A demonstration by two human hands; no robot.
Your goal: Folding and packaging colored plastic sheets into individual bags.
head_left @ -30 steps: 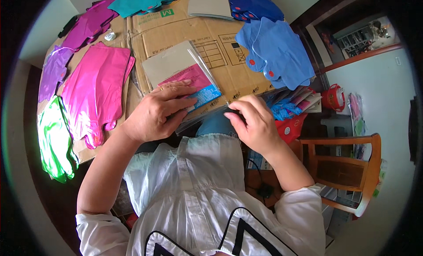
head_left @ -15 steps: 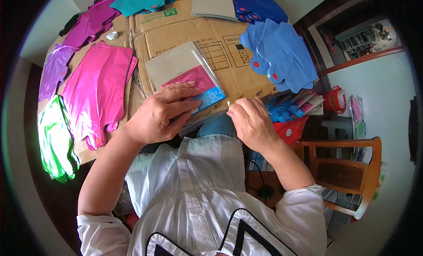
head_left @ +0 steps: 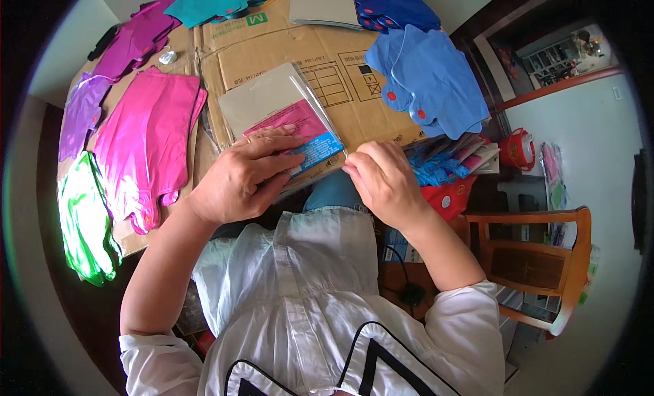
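A flat clear plastic bag (head_left: 289,74) lies on the cardboard in front of me, holding a grey card (head_left: 255,100) and a pink and blue printed sheet (head_left: 319,149). My left hand (head_left: 248,171) rests over the bag's near left part, fingers stretched out across the printed sheet. At the bag's near right corner, my right hand (head_left: 381,177) is closed in a pinch. A pale bit of the bag's edge shows at those fingertips; the rest of what they grip is hidden.
Around the cardboard (head_left: 272,52) lie stacks of shiny pink (head_left: 146,134), green (head_left: 83,219), purple (head_left: 85,117), teal (head_left: 214,4) and blue (head_left: 429,79) cut-out pieces. More grey cards (head_left: 323,6) sit at the far edge. A wooden chair (head_left: 531,266) stands at right, near a red bucket (head_left: 521,151).
My right hand has shifted slightly left, to the bag's corner; the white bit at its fingertips no longer stands apart from the bag. The left hand stays on the bag.
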